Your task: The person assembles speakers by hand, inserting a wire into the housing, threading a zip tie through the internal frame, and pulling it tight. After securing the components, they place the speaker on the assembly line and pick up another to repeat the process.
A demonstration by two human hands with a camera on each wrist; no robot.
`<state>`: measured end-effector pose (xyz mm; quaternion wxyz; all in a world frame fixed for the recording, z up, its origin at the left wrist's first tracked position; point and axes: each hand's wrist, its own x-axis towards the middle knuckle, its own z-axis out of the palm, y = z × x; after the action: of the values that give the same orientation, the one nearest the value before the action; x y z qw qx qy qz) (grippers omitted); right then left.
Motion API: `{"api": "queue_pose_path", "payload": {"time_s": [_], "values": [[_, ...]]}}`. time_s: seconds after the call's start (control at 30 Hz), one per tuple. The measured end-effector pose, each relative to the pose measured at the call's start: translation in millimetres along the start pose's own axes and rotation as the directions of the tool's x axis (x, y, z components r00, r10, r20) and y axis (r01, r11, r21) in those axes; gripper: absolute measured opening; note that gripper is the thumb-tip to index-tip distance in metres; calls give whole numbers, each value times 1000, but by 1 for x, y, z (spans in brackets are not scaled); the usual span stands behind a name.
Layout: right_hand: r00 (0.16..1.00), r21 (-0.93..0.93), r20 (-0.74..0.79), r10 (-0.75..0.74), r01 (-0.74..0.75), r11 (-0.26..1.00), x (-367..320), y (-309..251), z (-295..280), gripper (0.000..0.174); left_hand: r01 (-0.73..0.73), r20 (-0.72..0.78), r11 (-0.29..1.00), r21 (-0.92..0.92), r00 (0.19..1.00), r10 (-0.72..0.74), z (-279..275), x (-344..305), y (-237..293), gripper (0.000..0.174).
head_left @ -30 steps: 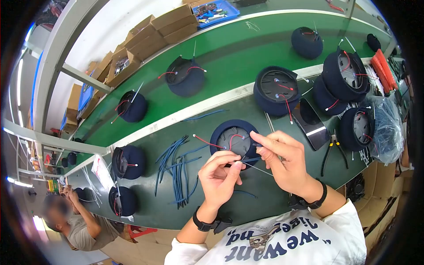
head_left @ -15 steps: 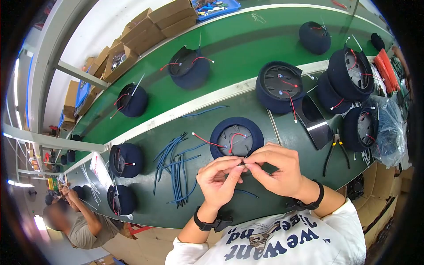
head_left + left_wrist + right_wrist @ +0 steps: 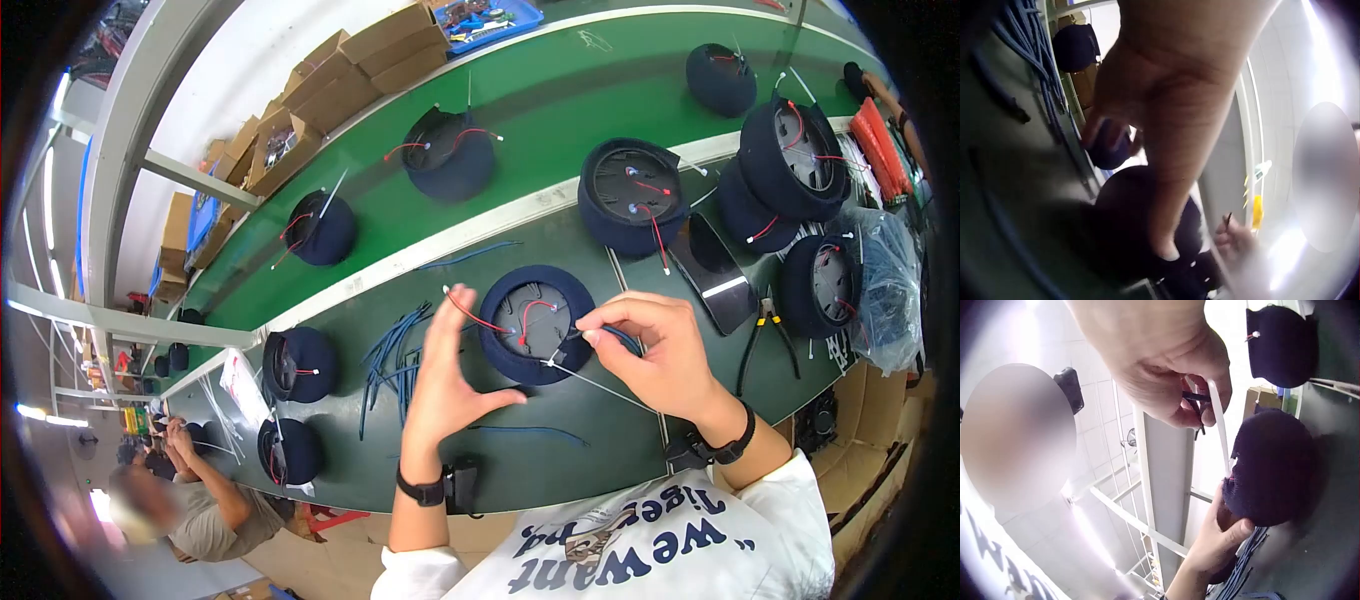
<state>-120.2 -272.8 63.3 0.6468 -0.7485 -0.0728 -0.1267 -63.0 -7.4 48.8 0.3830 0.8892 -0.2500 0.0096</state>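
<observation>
Two hands sit at the lower middle of the head view, over a dark green bench (image 3: 600,450). The left hand (image 3: 450,375) is spread, its fingers straight and upright and its thumb stretched out to the right; it holds nothing. The right hand (image 3: 655,345) has thumb and forefinger pressed together on a short dark sleeve (image 3: 1196,397) and a white strand (image 3: 600,385), which runs slanting down to the right under that hand. Just above both hands, at frame centre, a navy round housing (image 3: 535,322) lies open side up on the bench, with red wires (image 3: 470,315) looping out of it. The left thumb reaches to just below its rim.

Left of the housing lies a loose bundle of blue tubing (image 3: 395,365). To the right are pliers (image 3: 768,330), a glossy black slab (image 3: 712,272) and a clear plastic bag (image 3: 885,290).

Beyond a pale rail, a green conveyor belt (image 3: 560,110) crosses the upper frame and carries more navy housings (image 3: 450,155). Cardboard boxes (image 3: 400,45) and a blue tray (image 3: 487,18) line the top edge. Another person (image 3: 200,500) is at the lower left.
</observation>
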Motion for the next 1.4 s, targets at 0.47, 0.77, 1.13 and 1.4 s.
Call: {"api": "queue_pose_path", "payload": {"time_s": [0.47, 0.77, 1.13, 1.4], "values": [[970, -470, 213, 121, -7, 882, -27, -28, -5, 9, -440, -35, 855, -274, 893, 449, 69, 16, -1, 124], [976, -405, 128, 173, -108, 908, -36, -25, 8, 9, -493, -295, 869, -37, 836, 462, 83, -1, -9, 98], [990, -200, -80, 113, -127, 972, -43, -15, 23, 15, -440, -370, 896, 60, 824, 430, 82, -7, -5, 100], [986, -248, -73, 152, -165, 955, -44, -24, 22, 15, -455, -391, 884, 110, 798, 459, 84, -10, -5, 102]]}}
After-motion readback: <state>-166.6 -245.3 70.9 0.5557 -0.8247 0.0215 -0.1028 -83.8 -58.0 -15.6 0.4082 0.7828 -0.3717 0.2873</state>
